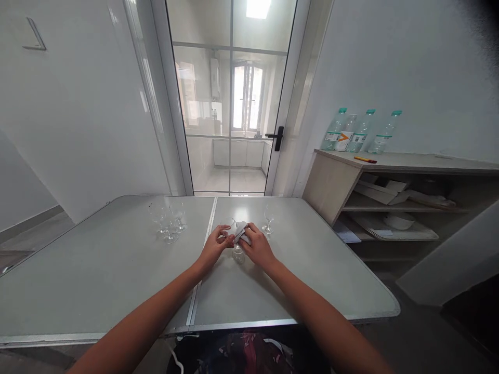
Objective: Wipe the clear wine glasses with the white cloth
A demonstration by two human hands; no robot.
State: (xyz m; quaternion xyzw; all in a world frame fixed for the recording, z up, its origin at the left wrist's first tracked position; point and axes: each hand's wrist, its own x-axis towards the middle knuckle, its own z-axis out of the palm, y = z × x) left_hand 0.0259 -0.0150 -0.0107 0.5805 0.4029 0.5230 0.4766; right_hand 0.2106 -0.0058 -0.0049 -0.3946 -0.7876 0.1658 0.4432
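Observation:
Near the middle of the table, my left hand (pixel 215 244) is closed around the bowl of a clear stemmed glass (pixel 238 255). The foot of this glass points down toward me, and I cannot tell whether it touches the tabletop. A white cloth (pixel 240 229) is bunched in my right hand (pixel 257 245) and pressed against the glass's bowl. Fingers and cloth hide much of that bowl. Just beyond my right hand stands another clear stemmed glass (pixel 267 224), upright. Several more stemmed glasses (pixel 170 231) stand close together to the left of my hands.
The pale table (pixel 117 275) has a metal seam (pixel 193 298) running across it and a metal edge. Behind it is a glass door (pixel 230 104). On the right, a shelf unit (pixel 335 182) bears plastic bottles (pixel 360 132) and a yellow-red pen-like object (pixel 365 159).

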